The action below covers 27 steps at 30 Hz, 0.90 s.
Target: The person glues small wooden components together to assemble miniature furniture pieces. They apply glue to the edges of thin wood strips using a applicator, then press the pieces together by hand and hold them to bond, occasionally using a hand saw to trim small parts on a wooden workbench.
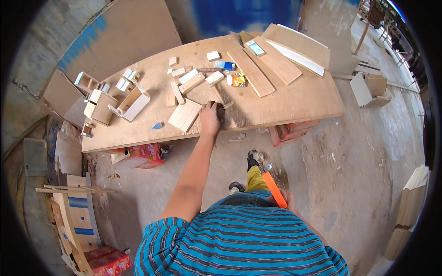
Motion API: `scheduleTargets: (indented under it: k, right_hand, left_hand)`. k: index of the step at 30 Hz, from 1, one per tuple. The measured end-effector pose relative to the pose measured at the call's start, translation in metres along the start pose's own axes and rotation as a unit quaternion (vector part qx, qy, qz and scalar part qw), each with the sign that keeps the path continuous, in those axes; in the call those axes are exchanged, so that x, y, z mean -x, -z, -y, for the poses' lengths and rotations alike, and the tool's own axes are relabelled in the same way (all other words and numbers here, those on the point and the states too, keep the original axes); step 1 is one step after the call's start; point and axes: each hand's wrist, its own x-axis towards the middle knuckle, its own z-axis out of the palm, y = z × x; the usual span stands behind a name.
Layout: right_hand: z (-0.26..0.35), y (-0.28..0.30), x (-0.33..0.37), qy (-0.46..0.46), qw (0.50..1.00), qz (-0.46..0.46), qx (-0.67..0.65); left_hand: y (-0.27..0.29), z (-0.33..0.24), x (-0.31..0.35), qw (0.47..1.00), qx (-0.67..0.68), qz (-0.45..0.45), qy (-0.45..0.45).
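My left hand (pixel 212 118) rests near the front edge of the wooden tabletop (pixel 294 103), its fingers curled down. Whatever is under those fingers is hidden. Beside it lies a square pale wooden panel (pixel 185 115), and a thin wooden strip (pixel 222 95) runs just beyond the knuckles. At my waist, my right hand (pixel 288 198) is closed around a long, flat orange tool (pixel 274 189) with a grey metal tip; its exact kind does not show. Several small wood blocks (pixel 192 84) are scattered past my left hand.
Small wooden box-like assemblies (pixel 133 103) stand at the table's left. Long boards (pixel 251 72) lie at the right, with a yellow packet (pixel 237 80) and a blue box (pixel 225 65) near them. Red cartons (pixel 146 155) sit under the table. A wooden piece (pixel 369 89) is on the floor at right.
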Motion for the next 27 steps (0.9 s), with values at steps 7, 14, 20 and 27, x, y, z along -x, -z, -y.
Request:
scheduleTargets:
  k: [7,14,20,27]
  right_hand:
    - [0.004,-0.007,-0.006,0.039,0.999,0.008,0.037]
    - [-0.037,0.019,0.011,0.081,0.996,0.046,0.015]
    - [-0.047,0.02,0.026,-0.02,0.988,0.051,-0.146]
    - [-0.007,0.042,0.003,0.106,0.989,0.085,0.053]
  left_hand:
    - [-0.007,0.02,-0.003,0.997,0.06,0.034,0.024]
    - [0.02,0.014,0.018,0.998,0.049,-0.006,-0.047]
    - [0.021,0.012,0.028,0.992,0.112,0.033,0.037]
    - [0.021,0.015,0.027,0.987,0.147,0.051,0.045]
